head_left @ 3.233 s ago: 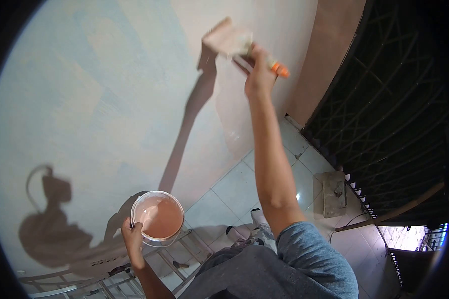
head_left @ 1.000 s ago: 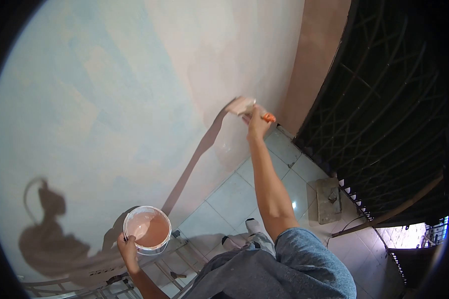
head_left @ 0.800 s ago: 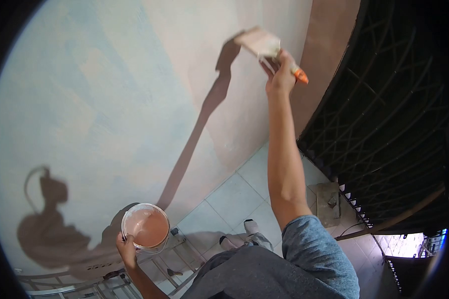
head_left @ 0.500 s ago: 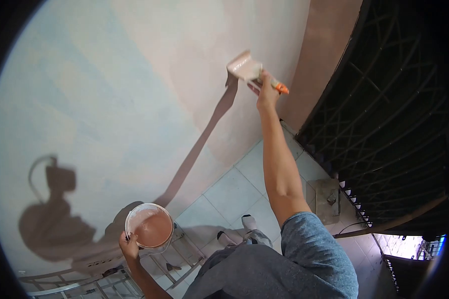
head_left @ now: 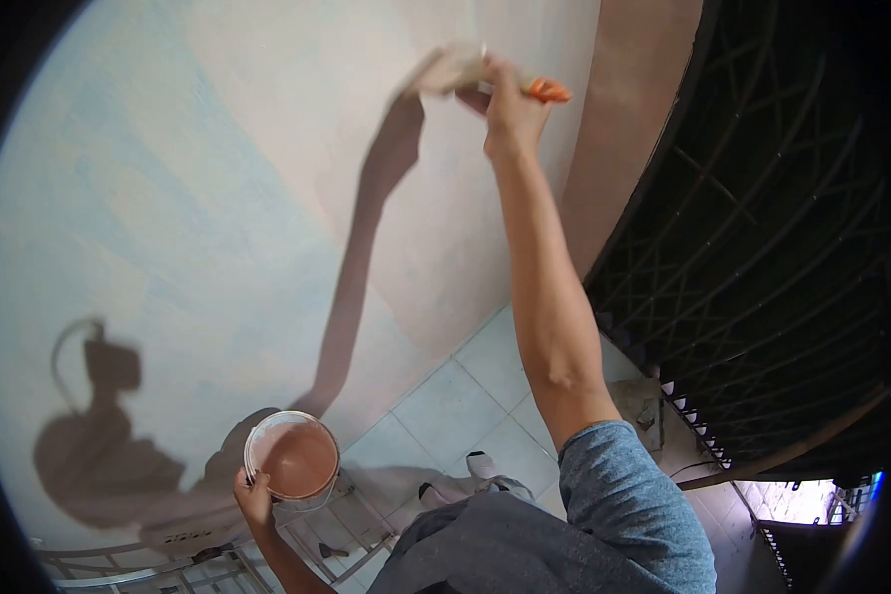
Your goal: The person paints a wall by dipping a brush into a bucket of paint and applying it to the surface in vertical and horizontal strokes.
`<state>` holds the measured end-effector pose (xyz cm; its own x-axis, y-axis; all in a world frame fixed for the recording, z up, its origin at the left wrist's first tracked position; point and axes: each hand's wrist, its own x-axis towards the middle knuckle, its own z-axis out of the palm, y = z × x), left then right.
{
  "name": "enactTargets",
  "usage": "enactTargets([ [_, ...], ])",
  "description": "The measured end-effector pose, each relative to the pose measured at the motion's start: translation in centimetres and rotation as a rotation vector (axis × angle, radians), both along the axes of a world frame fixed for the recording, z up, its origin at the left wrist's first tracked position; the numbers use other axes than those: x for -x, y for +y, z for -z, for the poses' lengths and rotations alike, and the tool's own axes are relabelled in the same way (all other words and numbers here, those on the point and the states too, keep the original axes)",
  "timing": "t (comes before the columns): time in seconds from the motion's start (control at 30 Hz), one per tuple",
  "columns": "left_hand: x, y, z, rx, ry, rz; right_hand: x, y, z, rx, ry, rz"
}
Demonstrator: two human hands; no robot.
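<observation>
A wide paintbrush (head_left: 455, 71) with an orange-tipped handle is in my right hand (head_left: 513, 107), its bristles blurred and close to the pale wall (head_left: 267, 148). The fingers are closed around the handle. At the lower left, my left hand (head_left: 254, 497) grips the rim of a round white bucket (head_left: 250, 450). Pinkish-brown paint (head_left: 295, 460) lies inside it. Pink and light blue patches colour the wall, and the shadow of my arm falls across it.
A metal ladder (head_left: 238, 574) stands at the lower left. Dark folding gate bars (head_left: 742, 218) fill the right side, beside a brownish-pink wall strip (head_left: 629, 119). Pale floor tiles (head_left: 450, 411) and my feet show below. A block (head_left: 647, 414) rests near the gate.
My right hand has moved up and slightly left with the brush, and its shadow has shifted the same way. My left hand still holds the bucket, nearly in place.
</observation>
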<state>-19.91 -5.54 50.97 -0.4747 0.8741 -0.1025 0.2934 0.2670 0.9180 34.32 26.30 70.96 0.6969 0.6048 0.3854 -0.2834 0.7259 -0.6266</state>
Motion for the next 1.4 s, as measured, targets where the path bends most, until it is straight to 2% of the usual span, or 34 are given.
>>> enactTargets([
  [0.03,-0.6,0.1,-0.3,-0.002,-0.009,-0.004,0.2,-2.3,-3.8,-0.104,0.055,-0.127],
  [0.1,-1.6,-0.1,-1.3,0.093,0.035,-0.037,-0.1,-3.4,-7.7,-0.138,0.021,-0.145],
  [0.17,-1.9,-0.1,-0.9,0.046,0.062,-0.043,-0.9,-2.2,-8.1,-0.192,-0.003,-0.159],
  [0.23,-1.9,0.0,-0.3,-0.001,0.090,-0.045,-2.2,1.5,-4.4,-0.203,0.050,-0.181],
  [0.27,-1.5,-0.2,0.2,-0.031,0.119,-0.023,-2.2,1.3,-1.5,-0.130,0.060,-0.225],
  [0.33,-0.2,-1.0,1.4,-0.071,0.147,-0.002,-3.2,1.4,7.9,0.046,0.072,-0.252],
  [0.4,1.1,-1.2,2.6,-0.166,0.222,0.076,-3.1,-1.1,16.7,0.264,0.234,-0.209],
  [0.43,-0.1,-1.3,1.4,-0.175,0.222,0.072,-3.3,-1.9,20.8,0.386,0.191,-0.104],
  [0.5,-3.9,-1.4,-3.6,0.092,0.124,-0.023,-3.4,-3.8,24.0,0.558,0.242,-0.101],
  [0.57,-4.7,-1.3,-4.5,0.102,0.102,-0.068,-3.5,-3.6,23.3,0.575,0.231,-0.076],
  [0.63,-4.1,-1.2,-4.1,0.155,0.136,-0.079,-3.7,-2.4,21.0,0.584,0.188,0.015],
  [0.73,-1.5,-1.5,-1.5,0.088,0.212,-0.002,-4.6,1.1,13.3,0.522,0.069,0.188],
  [0.77,-0.6,-1.6,-0.4,0.094,0.211,0.001,-5.6,2.2,10.5,0.727,-0.218,0.403],
  [0.8,0.4,-1.5,0.5,0.019,0.365,0.029,-6.6,4.2,7.9,0.688,-0.195,0.446],
  [0.83,1.6,-1.7,1.6,-0.051,0.519,0.060,-7.6,5.3,5.0,0.641,-0.252,0.426],
  [0.87,2.8,-1.6,2.9,-0.047,0.520,0.065,-8.2,5.1,1.0,0.554,-0.279,0.425],
  [0.9,3.5,-1.3,4.2,-0.031,0.505,0.021,-9.7,7.0,-1.6,0.286,-0.180,0.345],
  [0.93,3.9,-1.6,5.0,-0.003,0.489,-0.021,-10.2,7.6,-4.8,0.109,-0.050,0.339],
  [0.97,3.8,-1.8,5.1,0.009,0.491,-0.014,-11.3,7.0,-7.8,-0.013,-0.040,0.218],
  [1.0,3.5,-1.7,5.1,0.036,0.464,-0.075,-12.2,6.4,-10.4,0.039,0.030,0.062],
  [1.03,3.2,-1.6,5.0,0.061,0.437,-0.137,-11.1,2.8,-13.2,-0.049,0.038,-0.116],
  [1.1,-1.7,-1.2,0.7,0.078,0.356,-0.156,-11.5,3.3,-14.1,0.035,0.112,-0.110],
  [1.13,-3.1,-1.3,-0.8,0.091,0.273,-0.181,-11.5,4.1,-12.4,0.038,0.114,-0.109],
  [1.2,-2.8,-1.3,-0.5,0.099,0.269,-0.184,-11.2,7.4,-5.9,-0.123,0.104,-0.164],
  [1.3,-3.1,-0.5,-0.3,0.109,0.317,-0.178,-8.5,3.5,5.7,0.188,0.193,-0.192],
  [1.37,-2.3,-1.5,-0.2,0.141,0.387,-0.146,-8.5,2.5,16.6,0.343,0.242,-0.072],
  [1.4,-1.8,-1.0,0.2,0.160,0.297,-0.149,-8.7,1.5,20.8,0.462,0.253,0.010],
])
